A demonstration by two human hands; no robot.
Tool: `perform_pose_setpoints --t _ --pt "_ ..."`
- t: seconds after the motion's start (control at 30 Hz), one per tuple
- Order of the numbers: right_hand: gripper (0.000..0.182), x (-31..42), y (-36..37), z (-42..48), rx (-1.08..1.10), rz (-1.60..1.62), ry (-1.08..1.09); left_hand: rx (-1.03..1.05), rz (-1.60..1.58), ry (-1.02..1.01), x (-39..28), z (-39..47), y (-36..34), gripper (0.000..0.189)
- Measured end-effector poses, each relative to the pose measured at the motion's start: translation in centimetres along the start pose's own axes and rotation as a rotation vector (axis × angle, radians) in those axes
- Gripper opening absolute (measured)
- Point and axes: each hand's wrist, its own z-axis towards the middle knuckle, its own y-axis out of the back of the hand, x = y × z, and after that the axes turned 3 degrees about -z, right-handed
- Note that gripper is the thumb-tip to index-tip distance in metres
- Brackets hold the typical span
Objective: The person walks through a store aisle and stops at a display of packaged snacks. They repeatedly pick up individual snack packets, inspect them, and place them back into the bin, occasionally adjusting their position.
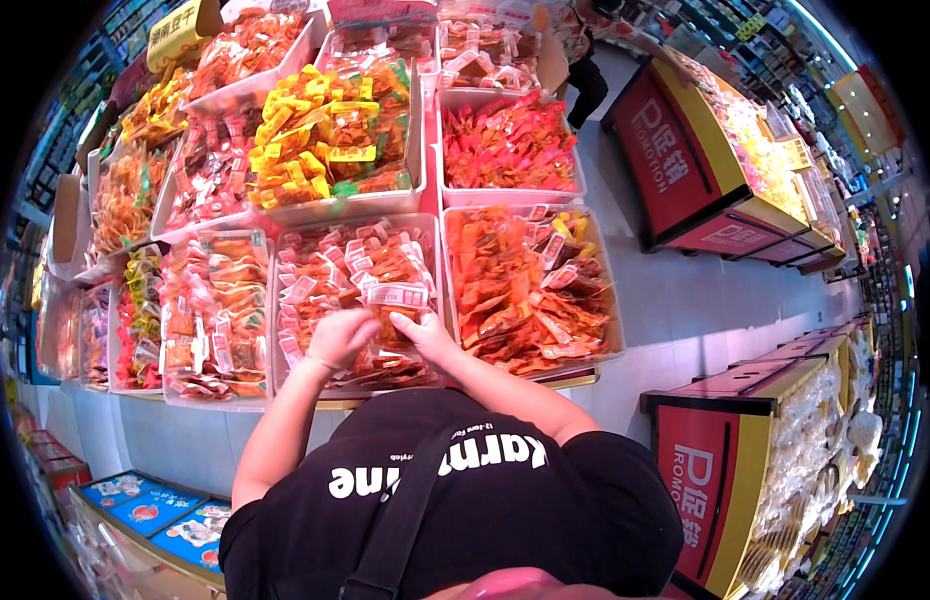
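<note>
My right hand grips the lower edge of a clear snack packet with a white and red printed band. The packet is over a white plastic bin full of similar packets. Just left of the packet, my left hand has its fingers curled and blurred; whether it touches the packet I cannot tell. To the right stands a bin of orange-red snack packets, and to the left a clear bin with packets in rows.
More bins, one with yellow-topped packets and one with red packets, stand farther back. Red and yellow promotion stands are at the right. Part of another person shows at the top. A blue-topped case is behind at the lower left.
</note>
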Motion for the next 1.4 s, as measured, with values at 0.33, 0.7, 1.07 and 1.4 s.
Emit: perform_pose_setpoints --t 0.33,0.7,1.07,1.4 --pt "0.029 1.9 -1.0 -1.7 0.362 -1.233 0.269 -0.141 0.242 -0.095 1.8 4.4 0.6 0.024" --pt "0.029 1.4 -1.1 -1.2 0.354 -1.292 0.219 -0.157 0.418 -0.368 1.9 4.1 -1.1 0.016" --pt "0.013 2.7 -2.0 -1.5 0.088 -1.67 0.759 0.312 0.289 -0.186 -3.3 2.6 3.7 0.009" --pt "0.011 4.6 -1.9 -1.3 0.112 -1.705 0.554 0.172 -0.281 -0.002 -1.6 3.4 2.5 0.019"
